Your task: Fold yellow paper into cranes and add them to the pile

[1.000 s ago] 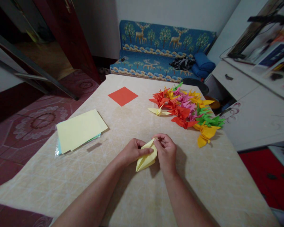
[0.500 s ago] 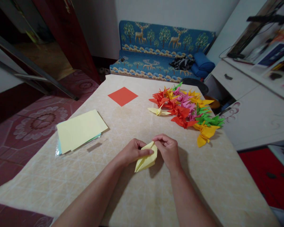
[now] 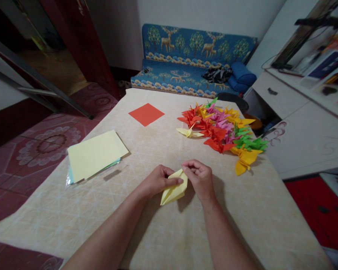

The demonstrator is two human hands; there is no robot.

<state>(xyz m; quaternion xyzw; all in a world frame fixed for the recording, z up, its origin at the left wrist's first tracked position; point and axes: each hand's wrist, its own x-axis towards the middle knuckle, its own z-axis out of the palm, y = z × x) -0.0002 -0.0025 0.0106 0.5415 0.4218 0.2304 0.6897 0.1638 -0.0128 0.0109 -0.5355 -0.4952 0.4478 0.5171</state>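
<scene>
A partly folded piece of yellow origami paper [image 3: 173,192] is held just above the near middle of the table. My left hand [image 3: 159,180] grips its left side, the thumb lying across the front face and the other fingers mostly behind it. At its top corner, my right hand [image 3: 199,175] pinches the paper between thumb and forefinger. Beyond my right hand lies a cluster of folded paper cranes [image 3: 214,129] in red, pink, orange and green. One pale yellow crane [image 3: 189,132] sits at the cluster's left edge.
A stack of yellow paper sheets [image 3: 97,155] on a clear wrapper lies at the left of the cloth-covered table [image 3: 146,150]. Farther back is a red paper square [image 3: 146,114]. Behind stands a blue patterned sofa [image 3: 183,60]; a white cabinet [image 3: 307,138] flanks the right.
</scene>
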